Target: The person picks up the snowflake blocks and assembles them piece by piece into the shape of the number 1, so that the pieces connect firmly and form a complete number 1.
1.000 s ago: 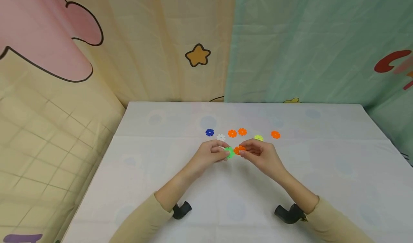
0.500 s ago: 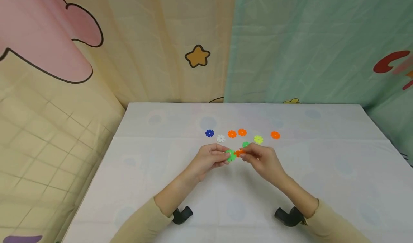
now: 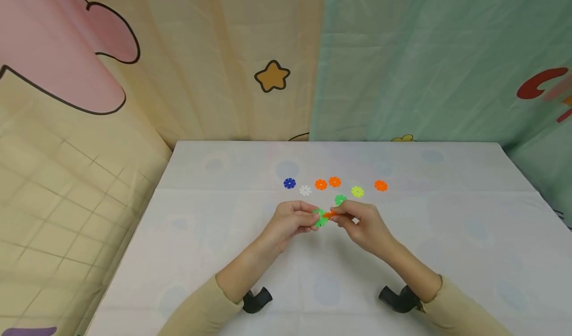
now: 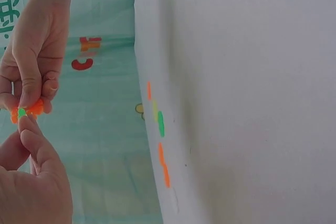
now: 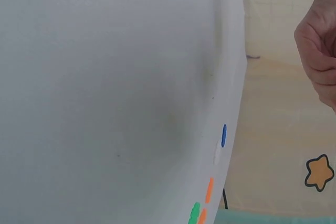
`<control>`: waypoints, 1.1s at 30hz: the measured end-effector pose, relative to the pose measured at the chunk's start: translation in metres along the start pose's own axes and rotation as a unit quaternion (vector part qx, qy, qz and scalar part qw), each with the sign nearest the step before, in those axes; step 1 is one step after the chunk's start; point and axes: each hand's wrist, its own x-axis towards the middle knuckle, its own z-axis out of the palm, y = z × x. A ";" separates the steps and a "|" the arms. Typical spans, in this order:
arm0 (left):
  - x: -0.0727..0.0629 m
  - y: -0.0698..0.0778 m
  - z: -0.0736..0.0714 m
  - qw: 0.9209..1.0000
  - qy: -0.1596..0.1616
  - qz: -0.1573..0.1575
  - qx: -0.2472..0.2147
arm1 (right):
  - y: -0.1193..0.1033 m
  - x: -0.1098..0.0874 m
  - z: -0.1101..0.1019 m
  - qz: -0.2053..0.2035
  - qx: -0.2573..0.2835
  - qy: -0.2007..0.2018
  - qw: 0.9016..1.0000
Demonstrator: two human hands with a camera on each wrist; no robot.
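Thumb and fingers of my left hand (image 3: 288, 222) pinch a green notched plastic disc (image 3: 321, 218), a snowflake building piece, above the table. An orange disc (image 3: 329, 215) of the same kind is pinched by my right hand (image 3: 364, 224). It is turned nearly edge-on, and its edge meets the green one's rim; how deep the notches sit in each other I cannot tell. In the left wrist view the orange disc (image 4: 35, 107) stands crosswise to the thin green edge (image 4: 21, 113). The right wrist view catches just part of my left hand (image 5: 317, 56), with neither held disc in sight.
Behind the hands, on the white-covered table (image 3: 326, 286), lie loose discs: blue (image 3: 289, 183), white (image 3: 305, 190), yellow (image 3: 357, 191), green (image 3: 340, 199) and three orange, one far right (image 3: 381, 185). Printed curtains (image 3: 214, 68) hang beyond the table's back edge.
The orange disc has turned from face-on to nearly edge-on against the green one. Both hands have moved slightly toward the person, uncovering the green disc on the table.
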 end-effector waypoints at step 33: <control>-0.001 -0.015 -0.003 0.995 -0.081 -0.033 -0.044 | 0.015 -0.008 -0.009 0.100 0.059 -0.035 0.993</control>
